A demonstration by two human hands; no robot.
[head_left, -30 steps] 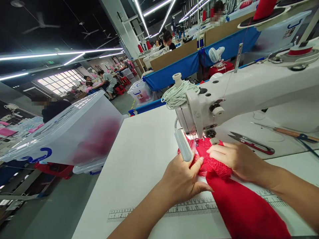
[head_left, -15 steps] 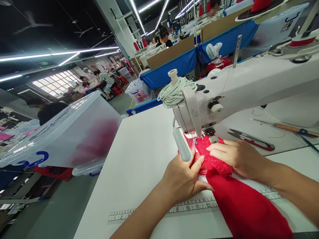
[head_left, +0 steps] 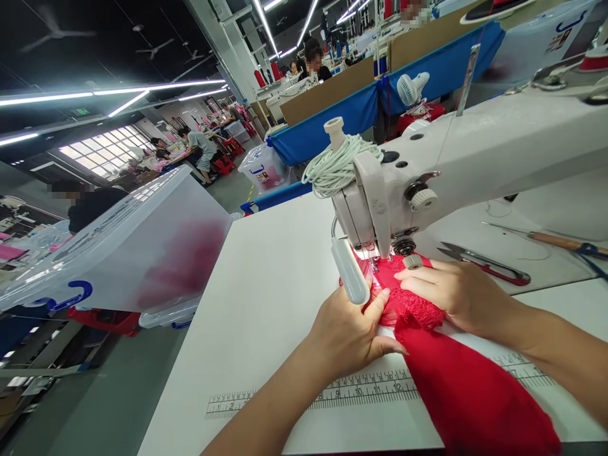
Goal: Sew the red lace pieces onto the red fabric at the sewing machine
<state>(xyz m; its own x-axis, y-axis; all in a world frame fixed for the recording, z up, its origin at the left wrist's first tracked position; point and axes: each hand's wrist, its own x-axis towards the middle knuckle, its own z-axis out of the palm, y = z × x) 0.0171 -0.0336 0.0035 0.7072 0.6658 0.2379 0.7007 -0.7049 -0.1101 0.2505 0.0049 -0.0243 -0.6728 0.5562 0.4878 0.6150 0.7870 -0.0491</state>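
Note:
Red lace fabric (head_left: 418, 306) lies under the presser foot (head_left: 375, 265) of a white sewing machine (head_left: 475, 149), joined or overlapped with a plain red cloth (head_left: 470, 386) that trails toward the front edge. My left hand (head_left: 344, 332) rests on the fabric left of the foot, fingers stretched forward and thumb apart; a small lamp (head_left: 350, 272) hides some fingertips. On the lace to the right, my right hand (head_left: 456, 294) has its fingers bent and pressed together, with the thumb hidden. The needle tip is too small to make out.
Thread snips (head_left: 489, 263) and a wooden-handled awl (head_left: 555, 239) lie right of the machine head. A printed ruler (head_left: 361, 389) crosses the white table (head_left: 256, 285). Left of it stands a translucent plastic bin (head_left: 142, 247). Other people sit at work farther back.
The whole view has shifted slightly, with the machine appearing a little farther right. Both hands keep nearly the same places on the red fabric.

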